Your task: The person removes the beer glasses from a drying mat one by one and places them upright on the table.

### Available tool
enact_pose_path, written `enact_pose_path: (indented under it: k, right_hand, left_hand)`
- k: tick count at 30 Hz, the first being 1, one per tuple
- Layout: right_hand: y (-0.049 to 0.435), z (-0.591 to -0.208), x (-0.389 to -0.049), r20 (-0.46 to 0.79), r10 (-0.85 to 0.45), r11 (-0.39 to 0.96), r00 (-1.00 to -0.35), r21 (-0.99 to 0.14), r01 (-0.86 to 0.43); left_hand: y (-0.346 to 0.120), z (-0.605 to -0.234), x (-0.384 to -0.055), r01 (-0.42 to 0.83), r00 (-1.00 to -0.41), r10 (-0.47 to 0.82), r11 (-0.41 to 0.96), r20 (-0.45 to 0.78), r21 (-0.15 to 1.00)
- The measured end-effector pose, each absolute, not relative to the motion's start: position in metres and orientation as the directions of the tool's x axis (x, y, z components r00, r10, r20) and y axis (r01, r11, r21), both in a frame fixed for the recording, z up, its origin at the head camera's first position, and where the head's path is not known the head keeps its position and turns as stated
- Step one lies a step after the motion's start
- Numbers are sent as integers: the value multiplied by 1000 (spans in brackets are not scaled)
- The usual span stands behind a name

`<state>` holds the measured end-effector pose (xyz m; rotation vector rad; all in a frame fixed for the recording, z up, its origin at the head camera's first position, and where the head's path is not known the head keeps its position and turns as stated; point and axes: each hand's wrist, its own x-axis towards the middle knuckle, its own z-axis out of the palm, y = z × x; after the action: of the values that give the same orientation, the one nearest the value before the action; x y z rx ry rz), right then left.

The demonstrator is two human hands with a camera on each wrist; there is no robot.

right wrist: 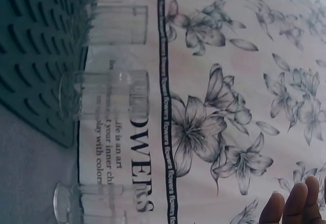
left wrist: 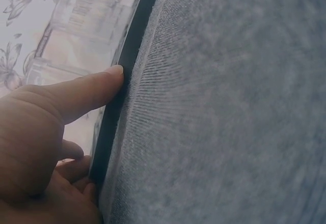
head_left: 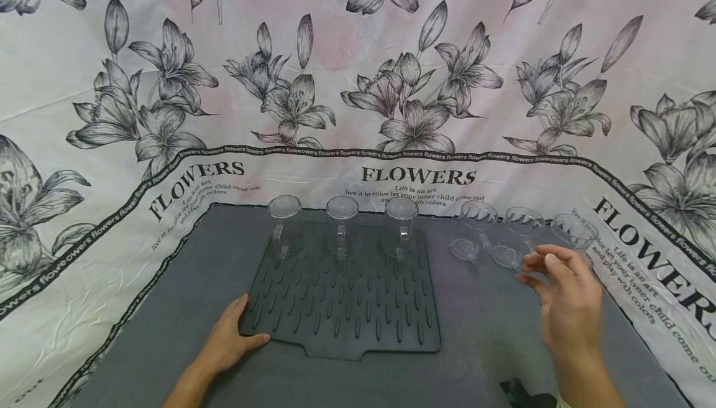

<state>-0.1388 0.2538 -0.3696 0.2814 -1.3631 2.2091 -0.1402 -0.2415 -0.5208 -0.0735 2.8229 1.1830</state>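
A dark ribbed drying mat (head_left: 341, 308) lies on the grey table. My left hand (head_left: 226, 339) grips its near left corner, the thumb along the front edge and the fingers at the left side. In the left wrist view the thumb (left wrist: 97, 89) presses on the mat's dark edge (left wrist: 114, 109). Three clear glass mugs (head_left: 342, 227) stand in a row along the mat's far end, handles toward me. Three more clear mugs (head_left: 464, 247) stand on the table to the right. My right hand (head_left: 570, 305) hovers before the rightmost ones, fingers loosely bent and holding nothing, partly hiding the farthest right mug (head_left: 575, 229).
A white flowered cloth (head_left: 313, 109) with lettering hangs behind the table and along its sides. A dark object (head_left: 523, 392) shows at the near edge beside my right wrist. Bare grey tabletop (head_left: 475, 327) lies between the mat and my right arm.
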Motion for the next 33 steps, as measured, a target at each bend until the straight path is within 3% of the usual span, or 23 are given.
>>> enact_pose_path:
  k: [15,33]
  right_hand:
    - [225,-367,-156,469,253,-277,-846,-803,-528]
    - [199,-384,-197,390,128,-127,-912,-906,-405]
  left_hand:
    - [-243,-522,-139,-72,-996,-11,693,-89,718]
    - [-241,-523,-140,-64,-997,-13,698,-77,713]
